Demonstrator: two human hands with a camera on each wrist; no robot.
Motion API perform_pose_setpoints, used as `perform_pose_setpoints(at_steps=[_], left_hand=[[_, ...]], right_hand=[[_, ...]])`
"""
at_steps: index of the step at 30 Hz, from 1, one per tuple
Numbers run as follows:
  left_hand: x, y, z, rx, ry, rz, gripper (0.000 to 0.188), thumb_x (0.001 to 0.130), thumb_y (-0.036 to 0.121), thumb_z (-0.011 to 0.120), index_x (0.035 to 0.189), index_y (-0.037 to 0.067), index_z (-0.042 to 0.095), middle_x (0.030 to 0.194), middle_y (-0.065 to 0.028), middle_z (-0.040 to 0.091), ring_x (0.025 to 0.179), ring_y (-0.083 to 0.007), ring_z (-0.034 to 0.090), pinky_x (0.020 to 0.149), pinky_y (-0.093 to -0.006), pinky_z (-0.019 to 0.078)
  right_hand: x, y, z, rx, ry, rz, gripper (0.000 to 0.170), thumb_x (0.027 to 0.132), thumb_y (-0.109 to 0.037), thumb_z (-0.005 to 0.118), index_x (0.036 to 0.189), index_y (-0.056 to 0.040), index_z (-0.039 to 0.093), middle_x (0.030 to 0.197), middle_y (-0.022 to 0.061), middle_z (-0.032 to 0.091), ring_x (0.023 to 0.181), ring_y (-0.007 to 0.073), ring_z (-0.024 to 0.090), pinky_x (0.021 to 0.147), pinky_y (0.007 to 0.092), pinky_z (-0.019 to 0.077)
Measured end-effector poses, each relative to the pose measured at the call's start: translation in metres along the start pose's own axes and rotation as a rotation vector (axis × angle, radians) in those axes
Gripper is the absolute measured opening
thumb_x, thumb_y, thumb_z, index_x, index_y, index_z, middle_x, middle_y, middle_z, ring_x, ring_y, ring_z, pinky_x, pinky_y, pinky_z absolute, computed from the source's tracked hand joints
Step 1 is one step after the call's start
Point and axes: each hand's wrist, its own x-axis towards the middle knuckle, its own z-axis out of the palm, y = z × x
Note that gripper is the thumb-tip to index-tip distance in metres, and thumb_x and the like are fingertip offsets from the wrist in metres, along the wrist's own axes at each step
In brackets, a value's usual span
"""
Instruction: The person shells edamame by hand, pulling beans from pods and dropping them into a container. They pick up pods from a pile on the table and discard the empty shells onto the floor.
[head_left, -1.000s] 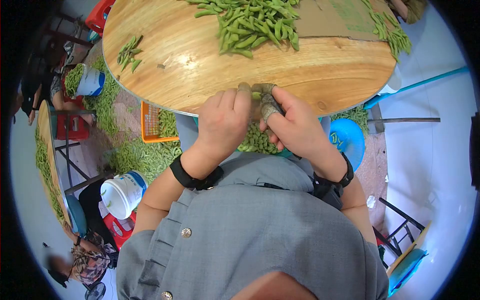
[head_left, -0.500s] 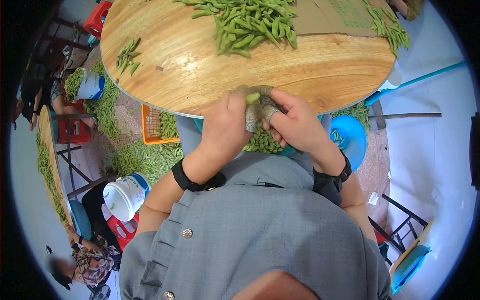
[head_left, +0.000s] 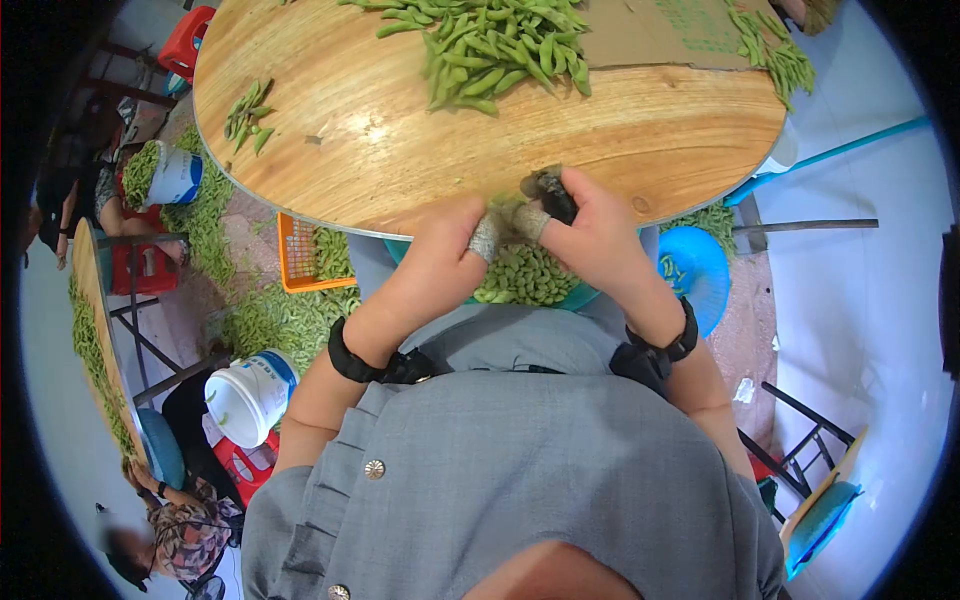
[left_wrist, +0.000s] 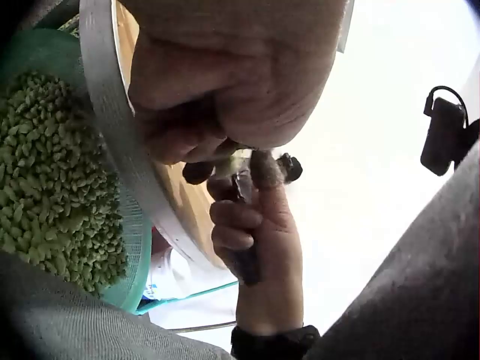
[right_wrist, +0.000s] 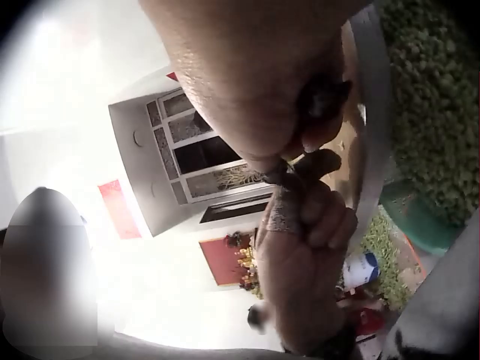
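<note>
My left hand (head_left: 437, 238) and right hand (head_left: 597, 232) meet at the table's near edge, thumbs almost together. Grey-brown wrapping covers both thumbs and some fingertips. The left fingers curl in and pinch a green soybean pod (left_wrist: 241, 156), which shows only as a pale sliver between the hands. In the right hand, curled fingers grip a small dark tool (left_wrist: 246, 262) lying along the palm; I cannot tell its exact kind. Just below the hands, a green mesh basin (left_wrist: 135, 247) holds a heap of soybean pods (left_wrist: 52, 180).
Across the wooden table (head_left: 330, 180) lie a large pod pile (head_left: 505, 55), a small cluster (head_left: 250, 115) and cardboard (head_left: 650, 35). An orange basket (head_left: 290, 262) and white bucket (head_left: 238, 405) stand left, a blue basin (head_left: 705, 285) right. Another person (head_left: 190, 530) sits at the left.
The pod that showed above the fingertips half a second ago is now mostly hidden. My left hand has turned, its thumb moving down, and the dark tool shows more clearly in the right hand.
</note>
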Motion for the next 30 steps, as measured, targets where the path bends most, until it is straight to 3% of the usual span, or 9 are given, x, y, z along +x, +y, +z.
perform_pose_setpoints(at_steps=[2,12,19,21,24,25,26,28,30], left_hand=[[-0.001,-0.009,0.001,0.154,0.039,0.039,0.022,0.088,0.007,0.052,0.107,-0.001,0.057,0.079,-0.0119,0.061,0.070,-0.0211,0.058,0.065,-0.0318,0.0468],[-0.052,-0.008,-0.060,0.297,0.555,-0.246,0.028,0.086,0.019,0.064,0.107,0.005,0.054,0.079,-0.0182,0.065,0.068,-0.0377,0.063,0.060,-0.0392,0.0498],[-0.068,-0.009,-0.088,1.035,0.770,-0.439,0.042,0.083,0.021,0.070,0.116,0.001,0.055,0.103,-0.0195,0.064,0.092,-0.0359,0.063,0.078,-0.0408,0.0502],[-0.050,-0.007,-0.079,0.982,0.746,0.026,0.038,0.081,0.018,0.070,0.114,0.003,0.058,0.104,-0.0175,0.064,0.097,-0.0345,0.061,0.082,-0.0393,0.0488],[-0.010,0.011,-0.050,0.764,0.498,0.205,0.032,0.080,0.008,0.065,0.111,0.003,0.058,0.102,-0.0166,0.063,0.098,-0.0344,0.059,0.086,-0.0417,0.0476],[0.001,0.018,-0.045,0.720,0.413,0.305,0.030,0.079,0.005,0.064,0.109,0.004,0.059,0.099,-0.0164,0.063,0.096,-0.0336,0.060,0.085,-0.0419,0.0476],[0.006,0.019,-0.042,0.713,0.413,0.306,0.030,0.079,0.005,0.064,0.109,0.004,0.059,0.099,-0.0164,0.063,0.096,-0.0336,0.060,0.085,-0.0419,0.0476],[0.012,0.020,-0.038,0.576,-0.037,0.146,0.026,0.078,0.001,0.057,0.104,0.003,0.061,0.090,-0.0165,0.064,0.091,-0.0348,0.061,0.080,-0.0404,0.0484],[0.011,0.015,-0.033,0.301,-0.020,0.087,0.020,0.084,0.005,0.056,0.104,0.002,0.061,0.086,-0.0125,0.064,0.082,-0.0275,0.059,0.074,-0.0362,0.0474]], right_hand=[[0.002,0.008,0.003,-0.036,-0.017,-0.043,0.026,0.077,-0.021,0.066,0.090,-0.0002,0.059,0.075,0.0156,0.062,0.069,0.0262,0.061,0.065,0.0369,0.0477],[0.077,-0.012,0.010,-0.445,0.288,-0.467,0.022,0.079,-0.020,0.063,0.086,-0.0009,0.055,0.077,0.0196,0.060,0.073,0.0392,0.058,0.064,0.0462,0.0459],[0.091,-0.008,0.018,-0.504,0.293,-0.494,0.024,0.075,-0.019,0.066,0.087,-0.0014,0.057,0.076,0.0178,0.059,0.072,0.0365,0.058,0.064,0.0428,0.0470],[0.075,-0.011,0.011,-0.478,0.268,-0.476,0.025,0.074,-0.020,0.067,0.089,-0.0013,0.059,0.073,0.0163,0.058,0.069,0.0332,0.059,0.063,0.0401,0.0476],[0.051,-0.016,-0.001,-0.302,0.072,-0.367,0.031,0.071,-0.021,0.067,0.092,0.0000,0.059,0.072,0.0179,0.058,0.065,0.0360,0.057,0.059,0.0417,0.0460],[0.045,-0.016,-0.007,-0.250,-0.047,-0.292,0.028,0.075,-0.020,0.068,0.095,-0.0012,0.062,0.070,0.0092,0.059,0.060,0.0225,0.054,0.054,0.0338,0.0439],[0.039,-0.017,-0.010,-0.196,-0.164,-0.216,0.026,0.079,-0.019,0.069,0.098,-0.0023,0.065,0.068,0.0005,0.059,0.055,0.0090,0.052,0.050,0.0260,0.0419],[0.030,-0.023,-0.016,0.047,-0.153,-0.055,0.023,0.083,-0.019,0.067,0.099,-0.0028,0.064,0.071,-0.0005,0.060,0.052,0.0067,0.050,0.047,0.0234,0.0397],[0.024,-0.021,-0.016,0.299,-0.134,0.102,0.020,0.086,-0.018,0.066,0.100,-0.0033,0.064,0.074,-0.0015,0.061,0.050,0.0043,0.047,0.045,0.0208,0.0376]])
